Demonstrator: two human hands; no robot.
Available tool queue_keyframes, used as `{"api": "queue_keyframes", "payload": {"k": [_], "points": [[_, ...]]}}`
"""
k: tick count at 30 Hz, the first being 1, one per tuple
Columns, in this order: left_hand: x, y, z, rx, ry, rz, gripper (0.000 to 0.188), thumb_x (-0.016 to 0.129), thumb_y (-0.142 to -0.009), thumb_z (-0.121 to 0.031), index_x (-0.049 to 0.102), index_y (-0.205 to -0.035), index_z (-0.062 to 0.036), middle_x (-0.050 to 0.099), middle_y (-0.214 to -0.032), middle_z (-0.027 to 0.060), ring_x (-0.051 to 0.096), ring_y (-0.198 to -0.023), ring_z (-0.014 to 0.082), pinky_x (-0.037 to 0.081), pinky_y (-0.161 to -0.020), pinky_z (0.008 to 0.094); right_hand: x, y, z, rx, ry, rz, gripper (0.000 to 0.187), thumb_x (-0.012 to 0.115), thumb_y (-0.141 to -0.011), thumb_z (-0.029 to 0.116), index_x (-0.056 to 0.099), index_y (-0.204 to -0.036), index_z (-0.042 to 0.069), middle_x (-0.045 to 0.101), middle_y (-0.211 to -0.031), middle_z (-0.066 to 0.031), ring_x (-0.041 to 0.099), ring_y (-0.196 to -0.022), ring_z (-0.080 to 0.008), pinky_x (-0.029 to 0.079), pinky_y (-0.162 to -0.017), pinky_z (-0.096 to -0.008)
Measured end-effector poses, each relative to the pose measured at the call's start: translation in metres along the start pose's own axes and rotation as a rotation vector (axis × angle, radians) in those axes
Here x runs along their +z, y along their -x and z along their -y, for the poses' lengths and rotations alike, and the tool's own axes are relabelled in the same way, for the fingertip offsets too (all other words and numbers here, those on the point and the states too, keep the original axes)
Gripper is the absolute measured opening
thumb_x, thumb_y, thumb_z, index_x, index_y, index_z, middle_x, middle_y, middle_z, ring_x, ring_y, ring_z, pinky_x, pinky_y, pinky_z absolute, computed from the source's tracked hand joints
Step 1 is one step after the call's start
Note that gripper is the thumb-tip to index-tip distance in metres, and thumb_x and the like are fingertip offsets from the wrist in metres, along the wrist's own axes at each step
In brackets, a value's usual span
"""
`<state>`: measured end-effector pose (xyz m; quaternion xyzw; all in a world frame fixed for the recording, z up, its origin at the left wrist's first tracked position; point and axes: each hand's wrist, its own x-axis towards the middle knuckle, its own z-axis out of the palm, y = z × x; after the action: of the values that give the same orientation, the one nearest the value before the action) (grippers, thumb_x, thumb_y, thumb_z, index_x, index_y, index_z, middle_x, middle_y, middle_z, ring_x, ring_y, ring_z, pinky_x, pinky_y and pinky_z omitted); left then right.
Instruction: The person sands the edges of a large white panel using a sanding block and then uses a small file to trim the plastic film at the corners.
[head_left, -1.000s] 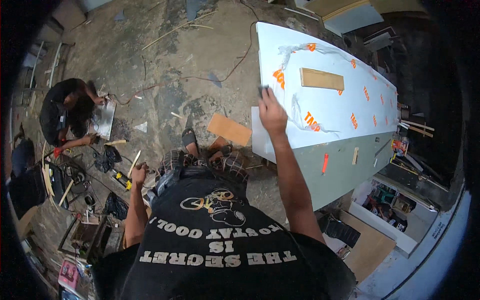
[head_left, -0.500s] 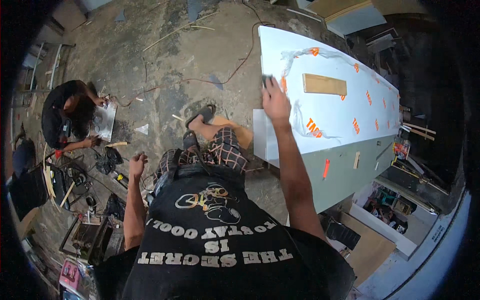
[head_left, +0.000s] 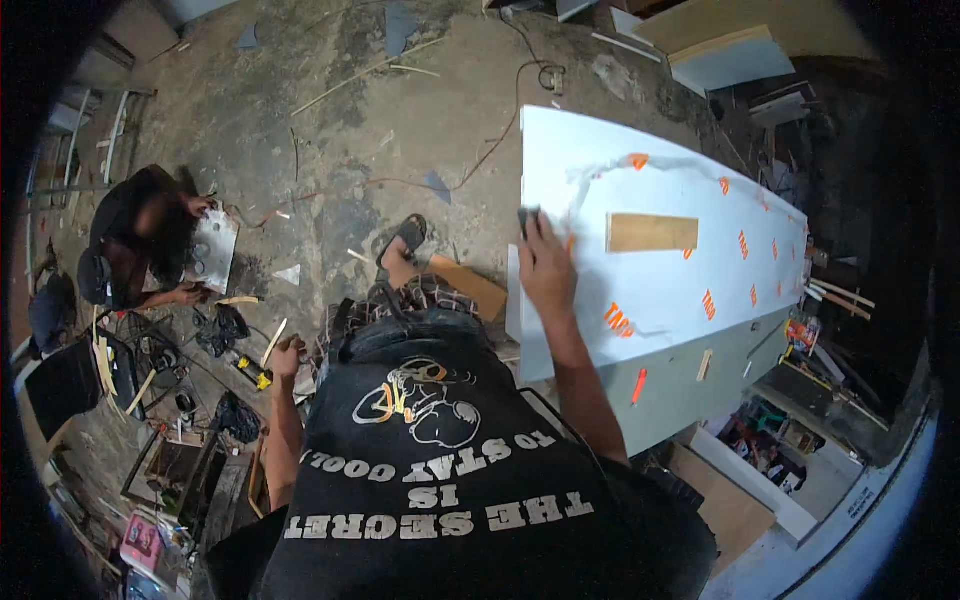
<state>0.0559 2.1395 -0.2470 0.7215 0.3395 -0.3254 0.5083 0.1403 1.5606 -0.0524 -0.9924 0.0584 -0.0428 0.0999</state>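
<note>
At the left edge of a long white panel (head_left: 660, 290), my right hand (head_left: 546, 270) presses down with its fingers bent over a small dark block (head_left: 526, 220). The block's full shape is hidden under the fingers. Away from the panel, beside my left hip, my left hand (head_left: 287, 357) hangs with fingers curled in. A thin pale wood strip (head_left: 272, 343) shows right by those fingers; I cannot tell whether they grip it or it lies on the floor behind. A flat wooden piece (head_left: 652, 233) rests on the panel, among orange printed marks and clear film.
Below the panel's near side, a grey-green surface (head_left: 670, 375) carries an orange-red tool (head_left: 639, 386) and a small wood piece (head_left: 705, 364). At left, another person (head_left: 130, 235) crouches over a metal plate (head_left: 212, 248). A cable (head_left: 470, 172) crosses the floor; tools and scraps clutter the lower left.
The view has shifted, so the panel sits lower in the picture. My right hand stays at the panel's left edge with the dark block. The pale strip now shows beside my left hand.
</note>
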Motion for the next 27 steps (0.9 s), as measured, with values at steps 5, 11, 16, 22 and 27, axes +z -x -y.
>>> {"api": "queue_keyframes", "payload": {"k": [5, 11, 16, 22, 27], "points": [[0.028, -0.020, -0.045, -0.039, -0.026, 0.054, 0.037, 0.060, -0.103, -0.018, 0.065, -0.131, 0.0058, 0.074, -0.108, 0.0129, 0.071, -0.093, 0.0206, 0.055, -0.080, 0.0333, -0.019, -0.073, 0.020, 0.177, -0.070, 0.076, 0.044, 0.063, -0.100, 0.026, 0.064, -0.139, 0.006, 0.061, -0.145, -0.0196, 0.066, -0.119, -0.0403, 0.056, -0.098, -0.0484], [0.044, -0.062, -0.096, 0.048, -0.036, 0.057, 0.038, 0.060, -0.102, -0.018, 0.067, -0.129, 0.0075, 0.074, -0.105, 0.0136, 0.071, -0.092, 0.0220, 0.057, -0.082, 0.0332, -0.011, -0.068, 0.005, 0.106, -0.123, 0.021, 0.043, 0.064, -0.099, 0.026, 0.066, -0.138, 0.009, 0.061, -0.145, -0.0191, 0.066, -0.118, -0.0398, 0.056, -0.096, -0.0476], [0.072, -0.060, -0.170, 0.111, -0.093, 0.087, 0.045, 0.059, -0.101, -0.019, 0.064, -0.133, 0.0111, 0.075, -0.109, 0.0171, 0.073, -0.096, 0.0232, 0.058, -0.085, 0.0342, -0.017, -0.126, 0.012, 0.185, -0.125, 0.030, 0.040, 0.068, -0.096, 0.022, 0.069, -0.133, 0.008, 0.060, -0.146, -0.0182, 0.070, -0.112, -0.0400, 0.058, -0.090, -0.0498], [0.060, -0.089, -0.188, 0.185, -0.088, 0.097, 0.043, 0.061, -0.102, -0.020, 0.065, -0.130, 0.0121, 0.075, -0.107, 0.0172, 0.073, -0.098, 0.0227, 0.059, -0.083, 0.0350, -0.019, -0.114, 0.010, 0.137, -0.145, 0.034, 0.041, 0.064, -0.098, 0.022, 0.065, -0.136, 0.005, 0.056, -0.151, -0.0175, 0.070, -0.107, -0.0422, 0.058, -0.089, -0.0513], [0.054, -0.116, -0.192, 0.194, -0.375, 0.214, 0.028, 0.060, -0.102, -0.021, 0.075, -0.108, 0.0016, 0.075, -0.094, 0.0092, 0.072, -0.085, 0.0198, 0.059, -0.075, 0.0355, -0.019, -0.163, 0.021, 0.249, -0.178, 0.017, 0.040, 0.066, -0.098, 0.022, 0.067, -0.135, 0.008, 0.059, -0.149, -0.0154, 0.068, -0.113, -0.0416, 0.057, -0.093, -0.0497]]}}
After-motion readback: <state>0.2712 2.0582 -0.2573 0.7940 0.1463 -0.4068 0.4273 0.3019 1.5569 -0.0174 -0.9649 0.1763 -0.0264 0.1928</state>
